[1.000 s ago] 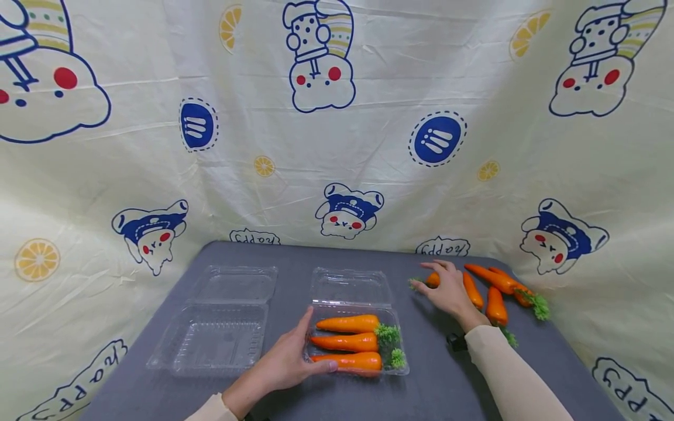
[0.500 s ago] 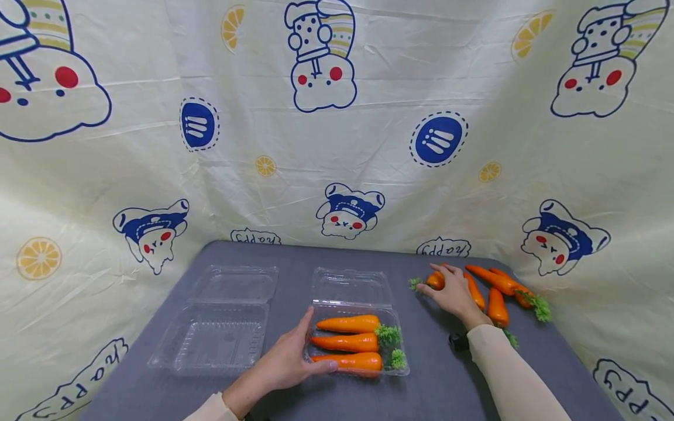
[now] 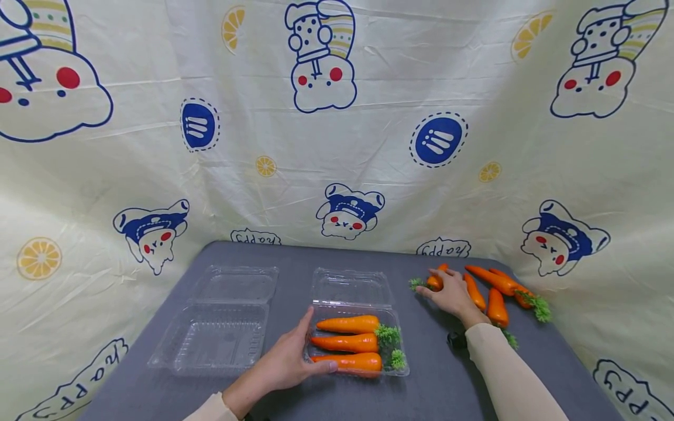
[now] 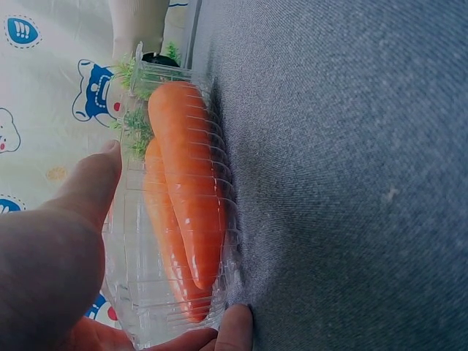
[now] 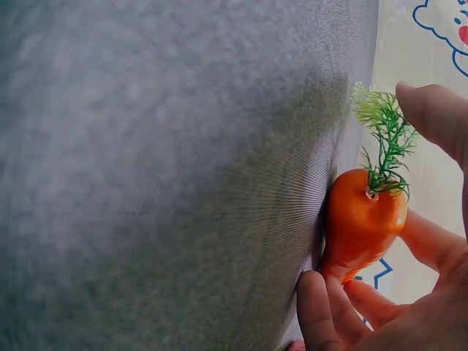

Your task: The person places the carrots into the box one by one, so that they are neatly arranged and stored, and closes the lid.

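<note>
My left hand (image 3: 289, 358) holds the left end of a clear plastic clamshell box (image 3: 394, 316), thumb along the near side and fingers at the end. Three orange carrots lie side by side in its tray, among them the middle carrot (image 3: 344, 342), with leafy green tops to the right. At the back right, my right hand (image 3: 454, 294) is at another carrot (image 5: 365, 219) on the table. In the right wrist view its fingers curl round the carrot's body, while the thumb stands apart, near the green leaves (image 5: 387, 135). The carrot's narrow end is partly hidden by the fingers.
A second clear clamshell box (image 3: 218, 339) stands open at the left, its lid folded back. Beyond my right hand lie several loose carrots (image 3: 495, 279) on the grey tabletop (image 3: 295, 275). A printed curtain (image 3: 379, 164) hangs behind the table.
My right hand has lowered onto the carrot, its fingers drawing in round it, and the carrot has turned slightly. The left hand and the box have stayed in place.
</note>
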{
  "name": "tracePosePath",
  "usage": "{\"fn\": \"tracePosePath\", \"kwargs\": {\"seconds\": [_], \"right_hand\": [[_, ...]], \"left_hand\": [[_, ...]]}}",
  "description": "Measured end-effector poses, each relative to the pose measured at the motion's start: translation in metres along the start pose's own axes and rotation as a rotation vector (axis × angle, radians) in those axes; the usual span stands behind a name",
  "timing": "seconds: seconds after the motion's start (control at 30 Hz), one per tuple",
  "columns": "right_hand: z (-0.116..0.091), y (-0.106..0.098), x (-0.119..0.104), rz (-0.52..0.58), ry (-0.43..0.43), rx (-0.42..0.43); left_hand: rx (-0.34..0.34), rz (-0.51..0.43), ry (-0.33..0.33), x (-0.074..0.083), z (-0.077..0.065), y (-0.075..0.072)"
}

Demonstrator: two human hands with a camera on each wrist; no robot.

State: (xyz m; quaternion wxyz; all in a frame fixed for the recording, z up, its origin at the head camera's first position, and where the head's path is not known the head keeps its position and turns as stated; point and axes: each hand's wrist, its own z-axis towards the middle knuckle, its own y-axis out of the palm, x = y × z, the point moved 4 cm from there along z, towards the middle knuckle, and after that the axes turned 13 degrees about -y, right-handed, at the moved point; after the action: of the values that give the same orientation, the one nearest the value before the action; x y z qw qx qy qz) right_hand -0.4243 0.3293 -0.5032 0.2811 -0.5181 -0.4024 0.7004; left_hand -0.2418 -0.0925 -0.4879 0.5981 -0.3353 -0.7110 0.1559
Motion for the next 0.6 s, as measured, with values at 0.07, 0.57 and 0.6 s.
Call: {"fn": "tracePosePath", "kwargs": {"seconds": [0.07,0.57,0.6], "right_hand": [[-0.0004,-0.0002,-0.0004,0.004,-0.009,0.004],[-0.0004,0.0,-0.0003,0.02,-0.06,0.078],[-0.0007,-0.0002,-0.0005,0.025,-0.064,0.084]], "left_hand": [[0.001,-0.001,0.004,0.0,-0.0002,-0.0003],[0.002,0.007,-0.015,-0.0001,0.001,-0.0009],[0.003,0.006,-0.013,0.0001,0.0009,-0.001]]}}
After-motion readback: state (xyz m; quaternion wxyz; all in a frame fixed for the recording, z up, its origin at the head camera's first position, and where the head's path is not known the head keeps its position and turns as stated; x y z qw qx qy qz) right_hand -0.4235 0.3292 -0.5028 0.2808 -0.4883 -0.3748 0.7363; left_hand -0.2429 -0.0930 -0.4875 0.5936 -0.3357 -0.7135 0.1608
